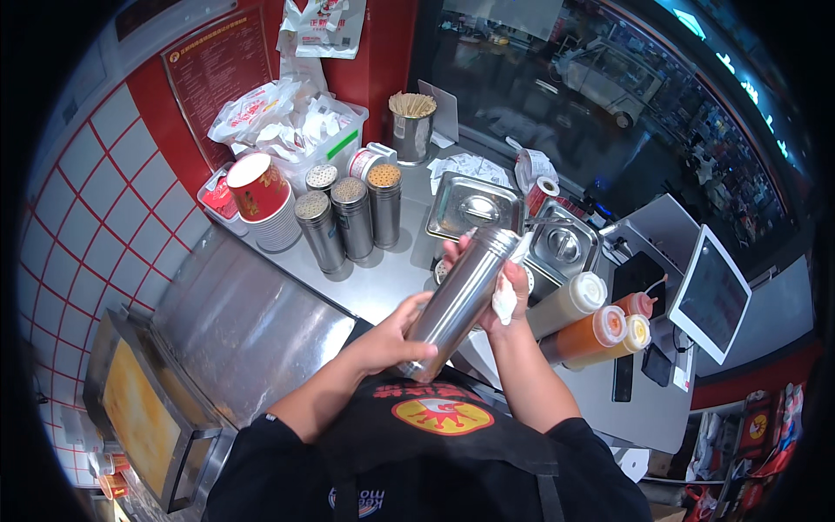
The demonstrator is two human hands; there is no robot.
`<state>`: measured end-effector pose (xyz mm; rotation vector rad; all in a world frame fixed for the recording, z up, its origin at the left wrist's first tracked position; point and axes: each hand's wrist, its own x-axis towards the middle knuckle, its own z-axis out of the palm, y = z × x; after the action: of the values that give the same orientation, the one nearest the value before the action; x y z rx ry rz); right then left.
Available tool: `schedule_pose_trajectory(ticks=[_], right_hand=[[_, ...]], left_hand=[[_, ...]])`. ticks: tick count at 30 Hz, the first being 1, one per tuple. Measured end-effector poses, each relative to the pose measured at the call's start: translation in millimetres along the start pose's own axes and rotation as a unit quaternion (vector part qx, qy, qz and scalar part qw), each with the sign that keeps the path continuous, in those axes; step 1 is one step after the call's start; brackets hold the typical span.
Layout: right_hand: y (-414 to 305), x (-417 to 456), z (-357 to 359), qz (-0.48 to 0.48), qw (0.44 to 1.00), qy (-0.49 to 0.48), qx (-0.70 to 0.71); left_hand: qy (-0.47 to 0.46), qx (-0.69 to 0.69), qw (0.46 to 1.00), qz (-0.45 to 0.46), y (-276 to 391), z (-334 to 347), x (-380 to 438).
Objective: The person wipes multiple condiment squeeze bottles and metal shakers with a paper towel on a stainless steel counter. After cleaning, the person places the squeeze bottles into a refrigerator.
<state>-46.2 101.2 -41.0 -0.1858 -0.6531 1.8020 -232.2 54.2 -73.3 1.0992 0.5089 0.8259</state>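
Observation:
A tall stainless-steel shaker canister [460, 293] is held tilted in front of my apron, its threaded end up and to the right. Around its lower part wraps my left hand [401, 339]. My right hand [505, 293] grips the upper part and also holds a crumpled white tissue [504, 300] against the steel. Whether the threaded end has a lid cannot be made out. Just behind the canister, a perforated metal top [440, 271] shows in part. Several shakers with perforated lids [352, 218] stand on the steel counter [372, 287], left of my hands.
Stacked paper cups [261, 202] and a bin of plastic bags [326, 137] stand at the back left. Steel lidded pans [476, 205] lie beyond my hands. Several squeeze bottles [587, 333] and a tablet screen [711, 293] are at right. A skewer pot [412, 130] stands behind.

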Motion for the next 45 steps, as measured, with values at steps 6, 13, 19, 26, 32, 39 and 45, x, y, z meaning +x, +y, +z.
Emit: schedule_pose_trajectory(ticks=[6,13,19,26,32,39,45], right_hand=[[23,-12,14,0.002,0.997,0.002,-0.075],[28,-17,20,0.061,0.922,0.041,-0.381],[36,-19,37,0.083,0.787,-0.019,-0.611],[55,-38,-5,0.107,0.987,0.09,0.074],[63,-39,-17,0.159,0.981,0.097,0.052],[65,-26,-25,0.207,0.957,0.205,0.015],[41,-15,40,0.21,0.969,0.104,0.074]], left_hand=[[0.059,-0.159,0.985,0.023,9,13,-3],[0.249,0.147,0.947,0.137,-1,-21,6],[0.229,0.07,0.946,0.219,54,0,28],[0.253,-0.174,0.912,0.273,48,-27,32],[0.238,-0.229,0.892,0.309,70,-27,26],[0.269,-0.273,0.877,0.29,65,-29,30],[0.295,-0.233,0.875,0.306,54,-39,31]])
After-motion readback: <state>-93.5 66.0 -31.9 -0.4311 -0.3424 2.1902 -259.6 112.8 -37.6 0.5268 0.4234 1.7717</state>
